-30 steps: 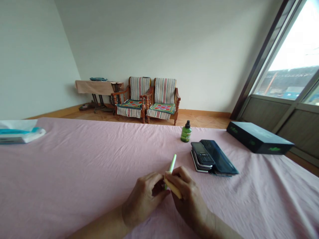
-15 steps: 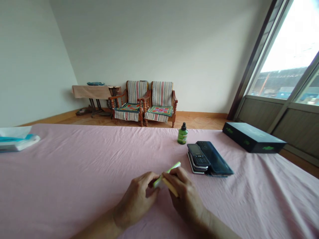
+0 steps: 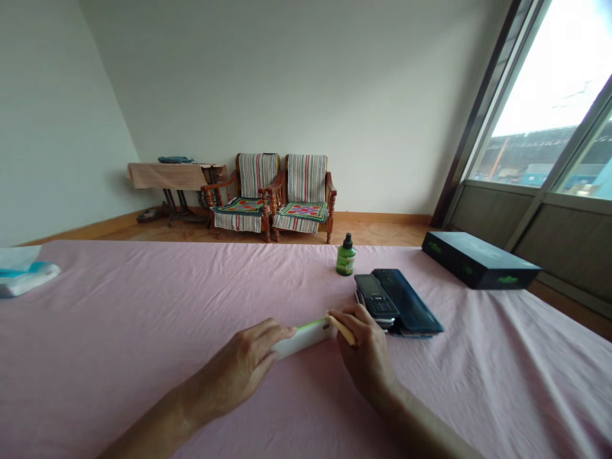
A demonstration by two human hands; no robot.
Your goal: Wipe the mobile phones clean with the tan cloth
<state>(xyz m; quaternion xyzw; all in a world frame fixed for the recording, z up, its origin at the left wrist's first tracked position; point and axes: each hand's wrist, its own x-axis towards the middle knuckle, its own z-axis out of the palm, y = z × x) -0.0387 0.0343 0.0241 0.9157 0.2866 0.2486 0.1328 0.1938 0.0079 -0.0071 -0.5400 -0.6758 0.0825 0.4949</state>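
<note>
A pale wall [image 3: 392, 95] closes off the room behind a brown floor [image 3: 377, 237], with a bright, washed-out window [image 3: 549, 115] at the right. Against the wall stand two wooden armchairs [image 3: 306, 178] under striped covers, and left of them a small draped table [image 3: 165, 175] bears a blue item too distant to make out. In front spreads a bench [image 3: 143, 344] covered in wrinkled pink cloth. On its far side a green bottle [image 3: 346, 259] stands upright; a black box [image 3: 478, 260] lies at the right, and between box and hands a keypad phone [image 3: 377, 298] tops a stack beside a dark flat case [image 3: 408, 303]. What lies beneath both is mostly hidden, and a white and blue packet [image 3: 29, 280] is cut off by the left edge. The white slab [image 3: 301, 339], edged in green, is near the middle of the bench's near part, its left end covered by fingers; whether it touches the cloth is unclear. Both forearms enter from the bottom edge and converge. The left hand [image 3: 251, 357] grips the slab's left end, fingers over the top and thumb below. The right hand [image 3: 366, 347], curled, pinches a pale yellow piece [image 3: 343, 330] at the slab's right end.
</note>
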